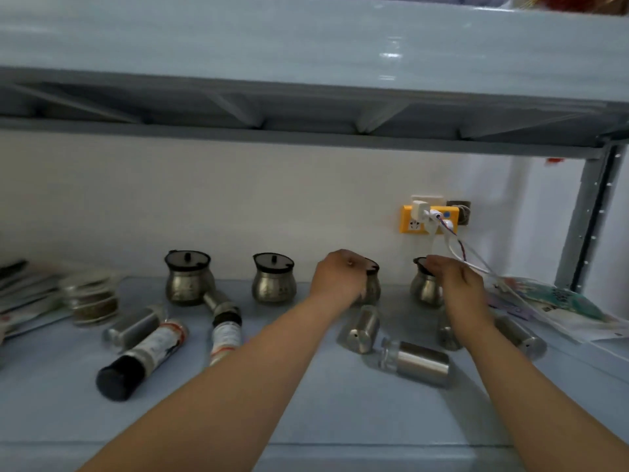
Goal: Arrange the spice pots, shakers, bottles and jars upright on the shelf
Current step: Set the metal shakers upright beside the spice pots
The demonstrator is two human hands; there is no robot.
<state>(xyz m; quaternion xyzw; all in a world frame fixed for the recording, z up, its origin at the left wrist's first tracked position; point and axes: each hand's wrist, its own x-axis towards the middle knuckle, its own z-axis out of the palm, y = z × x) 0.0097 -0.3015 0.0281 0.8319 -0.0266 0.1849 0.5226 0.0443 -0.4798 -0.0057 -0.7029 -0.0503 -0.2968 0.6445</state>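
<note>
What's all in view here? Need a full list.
Spice pots: four, steel with dark lids, upright along the back wall.
Steel shakers: at least five, lying across the shelf.
Labelled bottles: two, white labels with dark caps, lying left of centre.
Glass jars: stacked, blurred, count unclear, left.
Socket adaptor: one, yellow, on the wall, with white cables.
Papers: loose pile, shelf's right end.
Shelf: one, pale blue.
Left hand: grips the third pot.
Right hand: at the fourth pot, by its lid; grip unclear.
</note>
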